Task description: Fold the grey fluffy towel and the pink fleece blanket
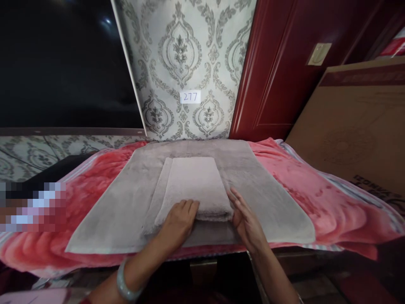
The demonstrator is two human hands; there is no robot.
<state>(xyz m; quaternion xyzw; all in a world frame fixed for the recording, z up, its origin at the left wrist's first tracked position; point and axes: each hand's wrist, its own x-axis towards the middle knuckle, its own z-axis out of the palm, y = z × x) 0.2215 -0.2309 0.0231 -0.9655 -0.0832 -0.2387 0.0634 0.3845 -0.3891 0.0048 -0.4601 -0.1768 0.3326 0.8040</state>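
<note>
A folded light-grey towel, thick and fluffy, lies in layers on a larger grey cloth. One layer sticks out along its left side. My left hand is at the towel's near edge, fingers together and curled over it; the thumb is hidden. Beside the near right corner is my right hand, its fingers stretched out along the towel's side with the palm turned inward. A pale green bangle circles my left wrist.
Under the grey cloth a red-pink patterned blanket covers the table. A large dark screen stands at the left, and a cardboard box leans at the right. A paper marked 277 is on the patterned wall behind.
</note>
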